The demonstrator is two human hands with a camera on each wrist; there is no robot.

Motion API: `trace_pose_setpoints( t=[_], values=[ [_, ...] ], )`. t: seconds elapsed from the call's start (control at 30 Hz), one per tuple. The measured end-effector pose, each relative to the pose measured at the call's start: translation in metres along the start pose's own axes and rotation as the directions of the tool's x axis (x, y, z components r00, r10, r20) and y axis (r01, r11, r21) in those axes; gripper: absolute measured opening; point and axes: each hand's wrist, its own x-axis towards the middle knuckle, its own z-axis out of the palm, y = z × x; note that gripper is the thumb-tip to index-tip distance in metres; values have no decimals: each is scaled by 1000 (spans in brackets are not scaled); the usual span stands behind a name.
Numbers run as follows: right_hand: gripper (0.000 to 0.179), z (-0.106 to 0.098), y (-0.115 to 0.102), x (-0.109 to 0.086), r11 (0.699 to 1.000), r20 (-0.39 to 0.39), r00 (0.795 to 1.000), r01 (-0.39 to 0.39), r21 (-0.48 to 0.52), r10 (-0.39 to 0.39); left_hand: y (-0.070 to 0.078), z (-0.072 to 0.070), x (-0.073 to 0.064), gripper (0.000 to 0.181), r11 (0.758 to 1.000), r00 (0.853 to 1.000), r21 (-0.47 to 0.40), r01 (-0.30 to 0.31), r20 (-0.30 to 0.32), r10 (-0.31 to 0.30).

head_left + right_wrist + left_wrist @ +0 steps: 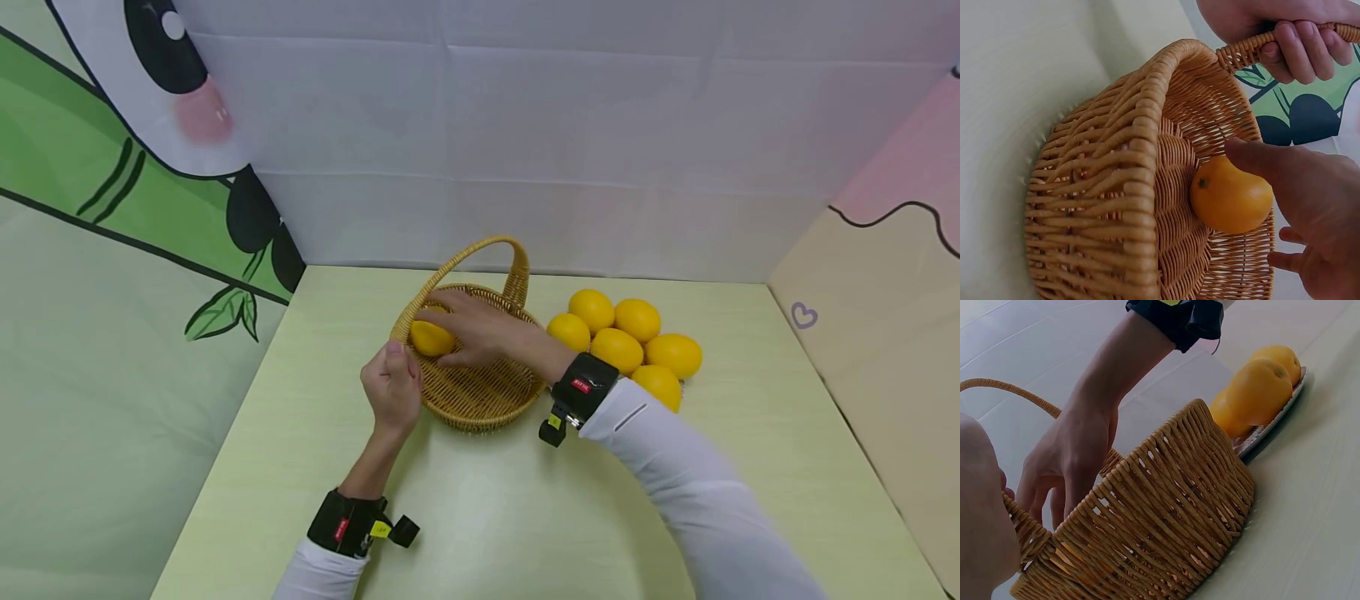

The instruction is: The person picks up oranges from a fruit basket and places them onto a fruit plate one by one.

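A wicker basket (480, 404) with an arched handle (480, 243) stands on the table. My left hand (393, 387) grips the handle near its left base, fingers wrapped round it in the right wrist view. An orange (1232, 195) lies inside the basket against the wall on the handle's left side. My right hand (480, 325) reaches into the basket over this orange. In the right wrist view its thumb (1250, 156) lies along the orange's edge, while the other fingers are spread apart and not curled round it. Whether the thumb presses on the orange is unclear.
Several more oranges (617, 350) sit to the right of the basket, partly behind my right forearm. A plate (1272, 422) with a thin rim carries them. A pale cloth wall (570, 167) rises behind the table (480, 517), with printed side panels.
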Motion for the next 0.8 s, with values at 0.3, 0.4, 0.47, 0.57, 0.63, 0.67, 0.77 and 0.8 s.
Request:
trace_pose_setpoints(
  t=[0.3, 0.4, 0.47, 0.57, 0.63, 0.67, 0.77, 0.8],
  values=[
    [74, 7, -4, 18, 999, 53, 998, -32, 29, 30, 0, 0, 0, 60, 1000, 1000, 1, -5, -1, 5],
    [73, 10, -5, 21, 998, 58, 998, -41, 36, 39, -1, 0, 0, 64, 1000, 1000, 8, -6, 2, 6],
    [73, 12, -6, 22, 998, 57, 997, -46, 33, 44, -1, 0, 0, 66, 1000, 1000, 10, -4, 3, 3],
    [73, 13, -7, 23, 998, 50, 998, -48, 29, 46, -2, -1, 0, 66, 1000, 1000, 7, -2, 3, 2],
    [73, 14, -7, 23, 998, 49, 998, -51, 26, 50, -2, -1, 0, 66, 1000, 1000, 4, -2, 4, 2],
    [73, 14, -7, 23, 998, 50, 997, -53, 27, 51, -2, -1, 0, 65, 1000, 1000, 3, -3, 4, 3],
    [72, 15, -6, 22, 998, 57, 997, -54, 22, 53, -1, -1, 0, 64, 1000, 1000, -2, -8, 4, 8],
    [72, 15, -5, 22, 998, 60, 997, -54, 15, 53, -1, -1, 0, 64, 1000, 1000, -4, -9, 5, 10]
  ],
)
